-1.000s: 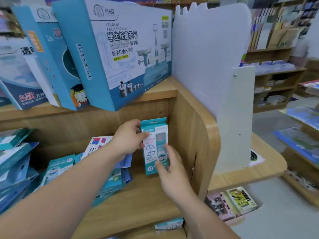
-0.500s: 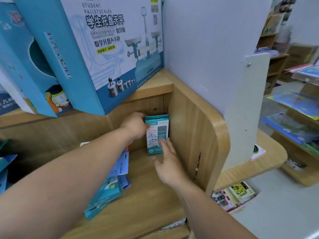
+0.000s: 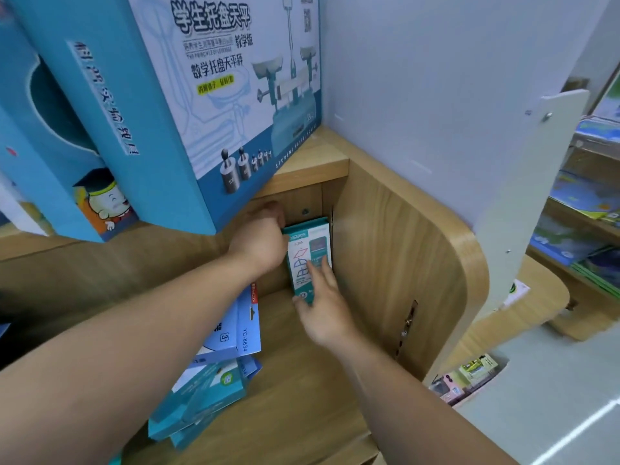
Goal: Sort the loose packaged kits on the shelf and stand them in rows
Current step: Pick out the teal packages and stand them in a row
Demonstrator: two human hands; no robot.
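**A lone kit in the corner, with little to keep it upright**

The large scale box [image 3: 218, 95] on the upper board juts out over the lower shelf [image 3: 295, 407]. It leaves little headroom, and a wrist lifted carelessly could knock it.

The heap of loose kits [image 3: 208, 374] lies slumped at the shelf's left, some packs overhanging the front edge. A forearm brushing across them could sweep one to the floor.

The teal kit [image 3: 307, 253] stands upright in the back right corner, just beside the wooden side wall [image 3: 385, 263]. It is thin and tall with no neighbour on its left, so I judge it likely to tip forward or sideways once released.

The left hand [image 3: 260, 239] grips its upper left edge, fingers curling out of sight behind it. The right hand [image 3: 322, 310] lies flat, with straight fingers pressing the kit's front and holding nothing. This hand hides the kit's foot, so I cannot tell whether it rests squarely on the board. If it does not, it may slide out.
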